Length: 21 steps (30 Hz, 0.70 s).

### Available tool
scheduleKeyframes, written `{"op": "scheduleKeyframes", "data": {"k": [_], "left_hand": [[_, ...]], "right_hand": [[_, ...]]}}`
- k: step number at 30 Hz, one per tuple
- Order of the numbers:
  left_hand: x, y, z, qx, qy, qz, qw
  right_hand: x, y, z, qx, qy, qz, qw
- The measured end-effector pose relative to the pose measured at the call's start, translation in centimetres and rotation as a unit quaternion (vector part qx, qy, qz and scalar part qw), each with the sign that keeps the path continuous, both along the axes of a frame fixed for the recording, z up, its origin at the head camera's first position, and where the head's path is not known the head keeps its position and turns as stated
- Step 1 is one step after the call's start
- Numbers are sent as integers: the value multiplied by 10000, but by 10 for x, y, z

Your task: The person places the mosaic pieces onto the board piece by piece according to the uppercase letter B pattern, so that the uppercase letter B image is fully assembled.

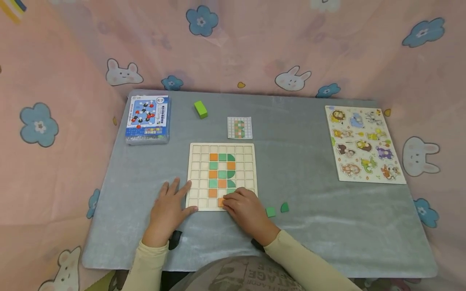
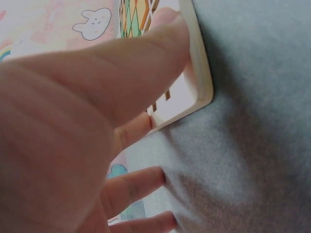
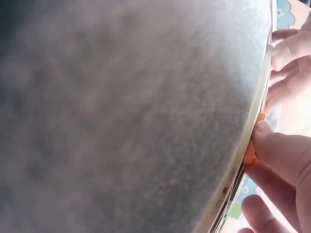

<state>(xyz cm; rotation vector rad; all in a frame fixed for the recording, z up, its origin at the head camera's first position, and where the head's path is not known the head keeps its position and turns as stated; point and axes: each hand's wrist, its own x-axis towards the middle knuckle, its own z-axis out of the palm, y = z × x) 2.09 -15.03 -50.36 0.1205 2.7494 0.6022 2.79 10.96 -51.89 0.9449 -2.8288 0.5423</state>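
Note:
A square wooden grid board (image 1: pixel 249 165) lies on the table, with orange and green tiles (image 1: pixel 222 174) set in its middle columns. My left hand (image 1: pixel 167 210) is spread at the board's left front corner; its thumb (image 2: pixel 165 41) rests on the rim and the index fingertip touches the left edge. At the front row, my right hand (image 1: pixel 248 210) pinches an orange tile (image 3: pixel 250 153) between thumb and fingers. That hand partly covers the tile and the board's lower right cells. Beside it lie a green square tile (image 1: pixel 270 212) and a green quarter-round tile (image 1: pixel 284 207).
Behind the board is a small printed pattern card (image 1: pixel 239 128). A bright green block (image 1: pixel 200 109) sits at the back, and a wrapped boxed chemistry set (image 1: pixel 147 119) is at the back left. To the right lies an animal puzzle board (image 1: pixel 364 145). Patterned pink cloth (image 1: pixel 247 48) surrounds the table.

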Motion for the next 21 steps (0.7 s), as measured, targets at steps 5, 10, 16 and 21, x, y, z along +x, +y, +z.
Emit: {"op": "scheduleKeyframes", "data": {"k": [5,10,16,21], "left_hand": [[1,0,0,-31,63,-14,10000],[1,0,1,-8,101,-17,9999],[1,0,0,-33,37,-10,10000],[1,0,-1,-35,21,-13,10000]], "right_hand": [[-1,-2,1,151,-74,53,9998],[-2,-2,3,219,-66,89,9997],[-2,-2,3,233,15,186,9996],[-4,-2,2,175,89,253,9995]]}}
